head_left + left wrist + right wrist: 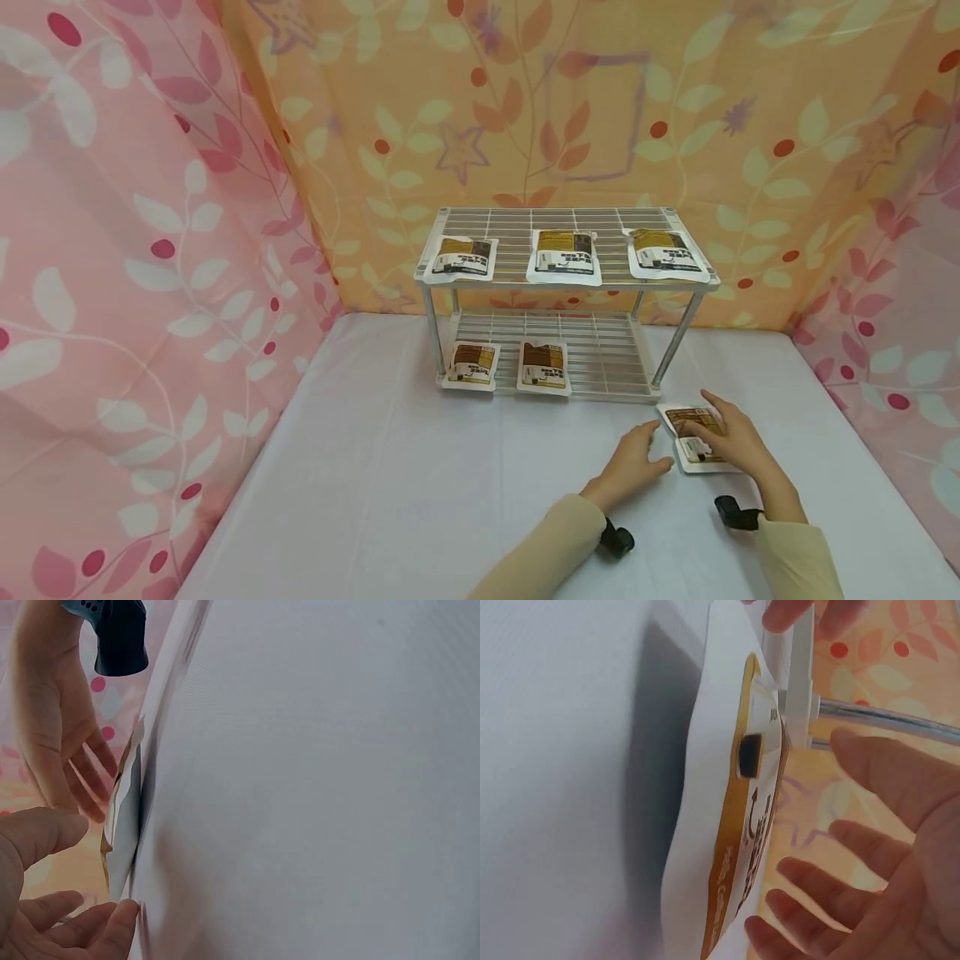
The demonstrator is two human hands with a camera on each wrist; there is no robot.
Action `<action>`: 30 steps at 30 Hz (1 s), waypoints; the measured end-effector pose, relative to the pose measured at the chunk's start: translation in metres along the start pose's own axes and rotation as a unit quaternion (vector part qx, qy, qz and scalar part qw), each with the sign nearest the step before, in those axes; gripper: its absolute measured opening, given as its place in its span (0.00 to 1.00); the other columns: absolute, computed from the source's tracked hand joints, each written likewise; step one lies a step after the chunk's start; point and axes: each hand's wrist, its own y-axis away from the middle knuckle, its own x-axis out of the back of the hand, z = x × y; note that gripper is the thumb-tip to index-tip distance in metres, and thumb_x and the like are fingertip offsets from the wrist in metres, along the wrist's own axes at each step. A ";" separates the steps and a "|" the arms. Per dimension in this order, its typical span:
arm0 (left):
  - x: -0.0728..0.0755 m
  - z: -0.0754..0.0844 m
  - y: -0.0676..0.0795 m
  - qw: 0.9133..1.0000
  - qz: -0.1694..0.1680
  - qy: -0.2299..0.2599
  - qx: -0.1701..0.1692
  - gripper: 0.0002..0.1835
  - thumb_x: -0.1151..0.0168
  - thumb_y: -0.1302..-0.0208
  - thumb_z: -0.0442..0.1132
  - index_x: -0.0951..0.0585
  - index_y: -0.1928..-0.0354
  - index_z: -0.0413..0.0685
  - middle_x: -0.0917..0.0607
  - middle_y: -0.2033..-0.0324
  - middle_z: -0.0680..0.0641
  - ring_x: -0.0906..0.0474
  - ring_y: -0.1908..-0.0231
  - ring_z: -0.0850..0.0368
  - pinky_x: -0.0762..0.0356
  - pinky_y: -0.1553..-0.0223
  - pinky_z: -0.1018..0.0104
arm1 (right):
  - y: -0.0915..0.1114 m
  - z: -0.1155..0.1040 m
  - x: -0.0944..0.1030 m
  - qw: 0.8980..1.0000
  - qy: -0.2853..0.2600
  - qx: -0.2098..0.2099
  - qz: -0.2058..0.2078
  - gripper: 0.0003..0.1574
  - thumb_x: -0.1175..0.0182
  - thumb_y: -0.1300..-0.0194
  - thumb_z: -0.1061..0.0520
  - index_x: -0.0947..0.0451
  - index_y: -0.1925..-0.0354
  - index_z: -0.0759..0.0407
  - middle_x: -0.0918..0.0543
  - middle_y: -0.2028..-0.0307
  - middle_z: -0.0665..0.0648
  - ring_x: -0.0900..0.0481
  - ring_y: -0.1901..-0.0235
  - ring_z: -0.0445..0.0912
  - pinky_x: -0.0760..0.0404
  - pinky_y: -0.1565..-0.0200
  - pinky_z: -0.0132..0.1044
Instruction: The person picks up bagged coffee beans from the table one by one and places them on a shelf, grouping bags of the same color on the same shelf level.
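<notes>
A white pouch with a brown and gold label point(697, 464) lies on the white table in front of the rack's right end. My right hand point(738, 442) is over it, fingers spread; in the right wrist view these fingers stand apart from the pouch point(724, 750). To its left, my left hand point(628, 468) has thumb and fingers parted towards the pouch's edge and holds nothing. The left wrist view shows the pouch point(124, 810) edge-on between both hands; whether the left fingertips touch it I cannot tell.
A two-tier white wire rack point(615, 354) stands at the back. Its top shelf bears a left pouch point(461, 258), a middle pouch point(564, 254) and a right pouch point(666, 252). Two brown-labelled pouches, one left point(472, 365) and one central point(543, 367), lie on its lower shelf.
</notes>
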 end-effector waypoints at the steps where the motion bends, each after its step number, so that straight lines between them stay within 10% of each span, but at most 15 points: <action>1: -0.001 0.001 -0.001 1.000 -0.001 0.001 0.002 0.32 0.36 0.43 0.43 0.32 0.38 0.42 0.21 0.51 0.47 0.24 0.54 0.64 0.28 0.59 0.81 | 0.001 0.001 0.001 1.000 0.010 -0.005 -0.002 0.44 0.38 0.40 0.51 0.43 0.37 0.77 0.38 0.43 0.84 0.41 0.45 0.77 0.39 0.49 0.70; 13: -0.009 0.012 -0.005 0.999 -0.023 -0.041 -0.002 0.33 0.37 0.43 0.45 0.33 0.36 0.42 0.23 0.45 0.49 0.27 0.46 0.61 0.30 0.48 0.77 | 0.010 0.008 0.008 0.993 0.043 -0.086 -0.064 0.46 0.46 0.35 0.46 0.46 0.39 0.82 0.34 0.48 0.85 0.32 0.50 0.75 0.29 0.54 0.64; 30: -0.008 0.013 -0.002 0.998 0.005 -0.058 -0.030 0.31 0.33 0.48 0.40 0.28 0.39 0.43 0.21 0.50 0.50 0.27 0.49 0.65 0.32 0.50 0.80 | 0.020 -0.003 0.012 0.992 0.037 -0.072 -0.093 0.41 0.34 0.46 0.53 0.37 0.42 0.77 0.31 0.50 0.82 0.25 0.58 0.68 0.24 0.61 0.57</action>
